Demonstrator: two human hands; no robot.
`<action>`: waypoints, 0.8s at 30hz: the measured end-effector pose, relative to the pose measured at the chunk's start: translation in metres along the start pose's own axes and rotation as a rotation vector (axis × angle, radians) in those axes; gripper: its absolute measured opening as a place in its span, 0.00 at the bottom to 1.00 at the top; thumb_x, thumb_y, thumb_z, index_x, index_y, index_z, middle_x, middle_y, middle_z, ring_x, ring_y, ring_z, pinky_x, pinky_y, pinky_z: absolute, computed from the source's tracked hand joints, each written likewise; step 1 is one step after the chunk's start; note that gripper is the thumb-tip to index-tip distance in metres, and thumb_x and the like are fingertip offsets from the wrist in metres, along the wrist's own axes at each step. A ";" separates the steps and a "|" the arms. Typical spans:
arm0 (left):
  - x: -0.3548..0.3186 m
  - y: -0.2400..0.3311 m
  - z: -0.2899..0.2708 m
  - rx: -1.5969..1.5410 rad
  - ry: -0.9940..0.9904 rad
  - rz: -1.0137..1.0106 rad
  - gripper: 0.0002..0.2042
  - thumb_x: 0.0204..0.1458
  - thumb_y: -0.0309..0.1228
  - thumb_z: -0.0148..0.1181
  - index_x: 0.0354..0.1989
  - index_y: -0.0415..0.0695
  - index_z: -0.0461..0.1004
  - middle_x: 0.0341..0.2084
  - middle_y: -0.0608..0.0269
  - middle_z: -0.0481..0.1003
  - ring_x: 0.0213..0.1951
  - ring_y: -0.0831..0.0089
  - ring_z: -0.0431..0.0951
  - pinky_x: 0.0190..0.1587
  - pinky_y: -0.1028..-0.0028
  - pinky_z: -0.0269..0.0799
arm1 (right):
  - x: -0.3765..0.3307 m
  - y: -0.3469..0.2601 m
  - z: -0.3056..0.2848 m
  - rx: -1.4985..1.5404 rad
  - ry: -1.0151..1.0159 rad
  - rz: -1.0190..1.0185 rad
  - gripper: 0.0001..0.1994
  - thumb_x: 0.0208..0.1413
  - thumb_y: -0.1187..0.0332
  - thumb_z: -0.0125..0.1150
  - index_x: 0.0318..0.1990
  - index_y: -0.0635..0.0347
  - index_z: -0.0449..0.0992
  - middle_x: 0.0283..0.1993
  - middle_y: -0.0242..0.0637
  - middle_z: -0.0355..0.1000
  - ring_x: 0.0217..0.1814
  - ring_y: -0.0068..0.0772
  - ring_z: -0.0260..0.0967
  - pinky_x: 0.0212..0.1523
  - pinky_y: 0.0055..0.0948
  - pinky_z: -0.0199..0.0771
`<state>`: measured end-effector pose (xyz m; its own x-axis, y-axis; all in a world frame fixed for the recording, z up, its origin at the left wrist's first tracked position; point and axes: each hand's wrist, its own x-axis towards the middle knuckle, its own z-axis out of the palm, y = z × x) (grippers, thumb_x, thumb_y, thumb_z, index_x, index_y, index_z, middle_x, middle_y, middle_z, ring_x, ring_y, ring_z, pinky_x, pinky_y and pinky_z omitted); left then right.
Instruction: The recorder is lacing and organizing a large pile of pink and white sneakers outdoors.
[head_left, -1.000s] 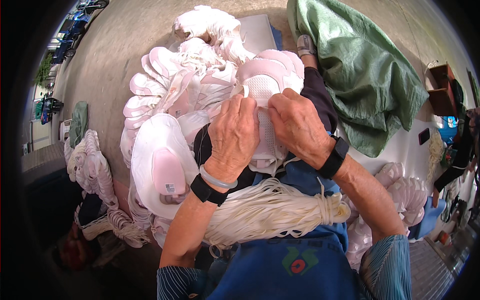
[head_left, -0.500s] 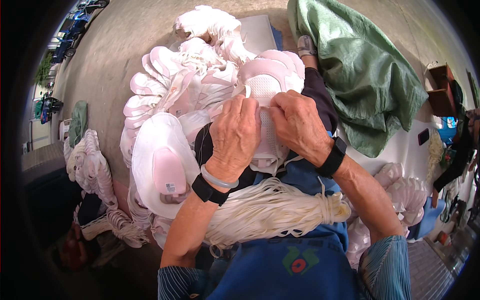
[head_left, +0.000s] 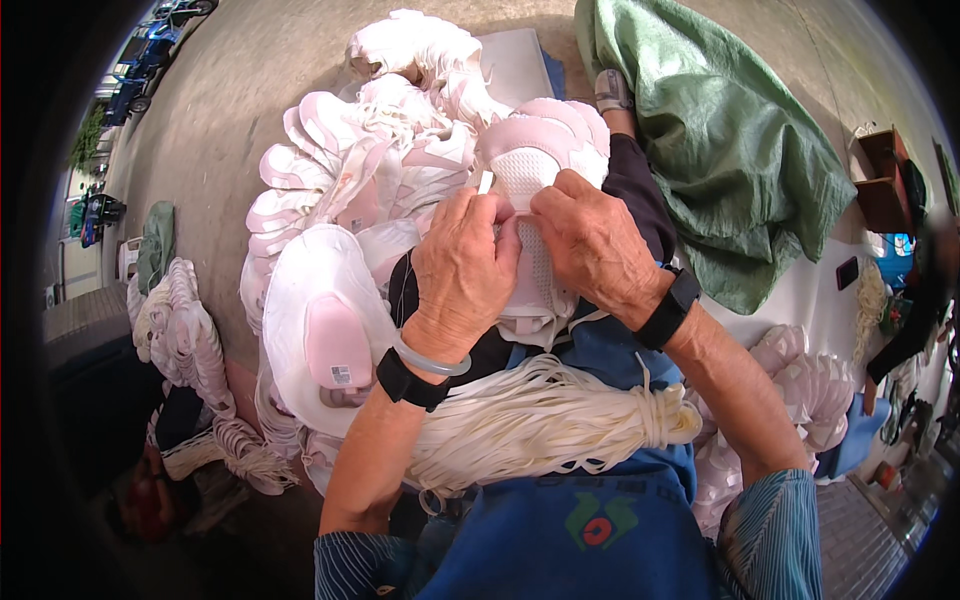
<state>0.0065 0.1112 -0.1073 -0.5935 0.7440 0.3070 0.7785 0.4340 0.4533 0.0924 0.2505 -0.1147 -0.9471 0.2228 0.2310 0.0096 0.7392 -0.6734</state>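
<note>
A pink and white shoe upper [head_left: 528, 172] with a textured mesh middle lies in front of me, toe end pointing away. My left hand [head_left: 455, 265] is closed over its left side, thumb against fingers. The white end of a shoelace [head_left: 486, 182] sticks up from between those fingers. My right hand [head_left: 598, 245] pinches at the middle of the upper, close to the left fingertips; whatever sits in that pinch is hidden. Across my lap, below both hands, lies a thick bundle of cream shoelaces [head_left: 540, 420].
More pink and white uppers [head_left: 330, 165] are stacked to the left and beyond. A white piece with a pink insole patch [head_left: 337, 335] leans beside my left wrist. Green cloth [head_left: 720, 140] drapes at the right. Bagged pink pieces [head_left: 800, 385] lie near my right elbow; another person's arm [head_left: 905, 340] shows beyond.
My left hand has turned slightly and shifted a little left, its thumb now showing. My right hand has moved slightly up the upper. The lace end stands at a different angle.
</note>
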 end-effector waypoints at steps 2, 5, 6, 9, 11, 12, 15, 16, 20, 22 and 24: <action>0.000 -0.003 0.001 -0.047 0.008 -0.003 0.06 0.47 0.21 0.60 0.32 0.41 0.70 0.30 0.59 0.72 0.32 0.59 0.73 0.34 0.65 0.70 | 0.003 0.001 -0.006 -0.025 -0.046 -0.033 0.03 0.50 0.75 0.55 0.31 0.65 0.71 0.34 0.50 0.67 0.32 0.55 0.71 0.31 0.44 0.73; -0.002 -0.006 0.003 -0.108 -0.002 -0.044 0.07 0.47 0.23 0.61 0.33 0.41 0.70 0.29 0.58 0.70 0.34 0.58 0.73 0.38 0.62 0.68 | 0.001 0.003 -0.006 -0.035 -0.057 -0.043 0.03 0.50 0.75 0.55 0.31 0.65 0.71 0.34 0.49 0.67 0.33 0.54 0.72 0.32 0.43 0.73; -0.002 -0.005 0.003 -0.109 0.000 -0.045 0.07 0.47 0.23 0.61 0.33 0.41 0.70 0.29 0.58 0.70 0.34 0.58 0.73 0.38 0.62 0.68 | 0.000 0.003 -0.005 -0.016 -0.022 -0.019 0.03 0.49 0.76 0.55 0.32 0.65 0.71 0.34 0.48 0.67 0.33 0.53 0.72 0.32 0.42 0.73; -0.003 -0.005 0.000 -0.188 0.026 -0.137 0.07 0.46 0.22 0.61 0.33 0.41 0.70 0.29 0.58 0.71 0.34 0.58 0.73 0.39 0.63 0.68 | 0.000 0.002 -0.008 0.123 0.021 0.037 0.04 0.49 0.76 0.54 0.33 0.65 0.70 0.33 0.47 0.68 0.33 0.53 0.72 0.32 0.43 0.73; -0.003 -0.008 -0.003 -0.207 -0.054 -0.168 0.09 0.47 0.22 0.61 0.37 0.38 0.72 0.32 0.56 0.75 0.35 0.63 0.76 0.37 0.68 0.72 | 0.002 0.000 -0.003 0.031 -0.007 -0.034 0.05 0.48 0.76 0.54 0.34 0.65 0.70 0.33 0.47 0.68 0.33 0.53 0.72 0.32 0.43 0.73; -0.002 -0.007 -0.005 -0.210 -0.052 -0.165 0.09 0.47 0.22 0.61 0.37 0.38 0.72 0.32 0.56 0.75 0.35 0.63 0.76 0.37 0.68 0.72 | 0.002 -0.002 -0.001 -0.063 -0.035 -0.099 0.06 0.48 0.76 0.54 0.34 0.65 0.69 0.33 0.47 0.68 0.33 0.54 0.72 0.32 0.43 0.73; 0.000 -0.007 -0.008 -0.224 -0.086 -0.238 0.09 0.47 0.22 0.62 0.37 0.38 0.72 0.32 0.56 0.75 0.34 0.64 0.77 0.36 0.70 0.73 | 0.004 -0.008 -0.005 -0.089 -0.056 -0.031 0.07 0.47 0.76 0.54 0.36 0.64 0.69 0.32 0.45 0.68 0.33 0.53 0.71 0.32 0.43 0.73; -0.002 -0.008 -0.008 -0.234 -0.086 -0.243 0.08 0.48 0.22 0.61 0.37 0.38 0.72 0.32 0.56 0.75 0.34 0.65 0.77 0.35 0.70 0.73 | 0.003 -0.010 -0.007 -0.090 -0.071 0.027 0.08 0.46 0.76 0.54 0.36 0.64 0.69 0.32 0.44 0.68 0.33 0.51 0.71 0.32 0.42 0.72; 0.001 -0.007 -0.011 -0.232 -0.106 -0.199 0.07 0.48 0.22 0.60 0.37 0.38 0.73 0.32 0.56 0.75 0.34 0.65 0.77 0.34 0.70 0.73 | -0.001 -0.013 -0.002 -0.189 0.024 -0.109 0.08 0.46 0.76 0.55 0.36 0.63 0.69 0.32 0.43 0.69 0.35 0.46 0.71 0.34 0.40 0.72; 0.006 -0.006 -0.013 -0.208 -0.111 -0.157 0.07 0.48 0.21 0.60 0.36 0.38 0.73 0.32 0.56 0.75 0.34 0.64 0.77 0.34 0.69 0.73 | 0.000 -0.020 0.011 -0.191 0.098 -0.138 0.06 0.47 0.75 0.55 0.34 0.61 0.69 0.29 0.43 0.67 0.35 0.45 0.70 0.35 0.39 0.70; 0.006 -0.008 -0.015 -0.178 -0.116 -0.124 0.07 0.48 0.21 0.60 0.36 0.38 0.73 0.32 0.56 0.75 0.34 0.63 0.77 0.35 0.69 0.73 | 0.001 -0.016 0.015 -0.126 0.112 -0.078 0.05 0.49 0.75 0.56 0.34 0.61 0.69 0.29 0.42 0.67 0.34 0.46 0.69 0.34 0.40 0.69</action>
<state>-0.0068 0.1048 -0.0966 -0.6467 0.7485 0.1468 0.6472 0.4368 0.6248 0.0863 0.2294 -0.1146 -0.9050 0.2255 0.3607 -0.0160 0.8294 -0.5585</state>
